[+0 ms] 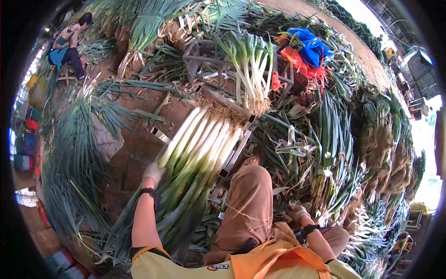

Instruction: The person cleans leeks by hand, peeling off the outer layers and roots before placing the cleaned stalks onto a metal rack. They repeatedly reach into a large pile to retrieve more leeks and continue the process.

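Observation:
A row of leeks [200, 144] lies in a metal frame [231, 156] before me, roots away from me and green leaves toward me. At the row's left side is my left hand [154, 173] in a pale glove, its fingers closed round the outermost leek. My right hand [299, 212], also gloved, is low beside my right knee, close to loose leeks and dry leaves. Its fingers blend into the litter, and I cannot tell whether they grip anything. Just beyond the frame, a bunch of leeks [253, 69] stands upright on its roots.
Blue and red plastic bags [309, 49] lie behind the upright bunch. Leek heaps [74, 162] spread at the left, and more piles [383, 139] line the right. A person [69, 44] sits on a low stool at the far left. Cut leaves cover much of the floor.

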A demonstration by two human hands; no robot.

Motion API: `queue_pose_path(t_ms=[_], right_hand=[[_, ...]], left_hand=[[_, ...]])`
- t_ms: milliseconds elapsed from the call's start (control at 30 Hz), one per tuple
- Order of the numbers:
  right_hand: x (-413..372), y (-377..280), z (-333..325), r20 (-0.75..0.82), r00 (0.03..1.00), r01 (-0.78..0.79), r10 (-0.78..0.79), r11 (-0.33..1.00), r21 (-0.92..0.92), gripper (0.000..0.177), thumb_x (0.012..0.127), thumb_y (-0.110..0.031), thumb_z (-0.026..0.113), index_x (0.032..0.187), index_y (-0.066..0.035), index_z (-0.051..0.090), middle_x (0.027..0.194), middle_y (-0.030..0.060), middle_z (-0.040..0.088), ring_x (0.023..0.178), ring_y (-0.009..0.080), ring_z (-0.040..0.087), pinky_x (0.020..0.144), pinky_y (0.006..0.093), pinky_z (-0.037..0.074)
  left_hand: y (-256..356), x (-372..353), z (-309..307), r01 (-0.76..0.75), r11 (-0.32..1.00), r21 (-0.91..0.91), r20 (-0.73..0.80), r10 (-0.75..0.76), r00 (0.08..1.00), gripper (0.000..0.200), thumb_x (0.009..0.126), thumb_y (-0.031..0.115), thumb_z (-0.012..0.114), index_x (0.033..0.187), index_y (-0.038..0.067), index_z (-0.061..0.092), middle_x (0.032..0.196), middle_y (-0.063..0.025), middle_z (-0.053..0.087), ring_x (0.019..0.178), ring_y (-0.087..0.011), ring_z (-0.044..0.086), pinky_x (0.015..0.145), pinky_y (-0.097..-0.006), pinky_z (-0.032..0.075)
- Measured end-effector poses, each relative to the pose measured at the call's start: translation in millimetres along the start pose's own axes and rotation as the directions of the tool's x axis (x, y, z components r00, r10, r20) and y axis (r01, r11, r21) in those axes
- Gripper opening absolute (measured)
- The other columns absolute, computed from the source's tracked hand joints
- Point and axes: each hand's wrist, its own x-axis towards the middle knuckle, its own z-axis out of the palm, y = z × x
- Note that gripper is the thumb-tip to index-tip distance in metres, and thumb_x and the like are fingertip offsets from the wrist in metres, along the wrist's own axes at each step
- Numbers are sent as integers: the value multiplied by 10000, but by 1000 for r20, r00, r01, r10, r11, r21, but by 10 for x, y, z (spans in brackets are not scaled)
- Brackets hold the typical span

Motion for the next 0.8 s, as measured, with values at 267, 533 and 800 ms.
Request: queue_pose_path(t_ms=[267, 533, 800], right_hand=[[-554, 48, 414, -47, 998, -12, 30, 934, 357, 255, 720, -311, 582, 861, -108, 646, 815, 115, 633, 724, 238, 573, 658, 345, 447], [-655, 729, -123, -315, 752, -561, 580, 813, 156, 297, 843, -272, 433, 1032, -103, 587, 1038, 64, 590, 905, 238, 575, 757, 327, 468], [-118, 2566, 148, -259, 339, -696, 904, 427, 577, 253, 768, -263, 514, 901, -78, 626, 994, 121, 598, 894, 252, 586, 725, 336, 473]], left_hand=[[110, 163, 166, -30, 979, -201, -81, 14, 997, 431, 796, 337, 536, 1075, 8, 514, 1019, -218, 553, 948, -344, 527, 798, -403, 400], [-487, 860, 352, -130, 975, -181, -12, 129, 992, 485, 842, 303, 497, 1192, -22, 412, 1112, -206, 520, 999, -322, 497, 859, -361, 375], [8, 609, -403, 71, 997, -15, -264, -73, 962, 425, 807, 256, 518, 1151, 10, 480, 1081, -89, 565, 906, -229, 540, 786, -304, 418]])
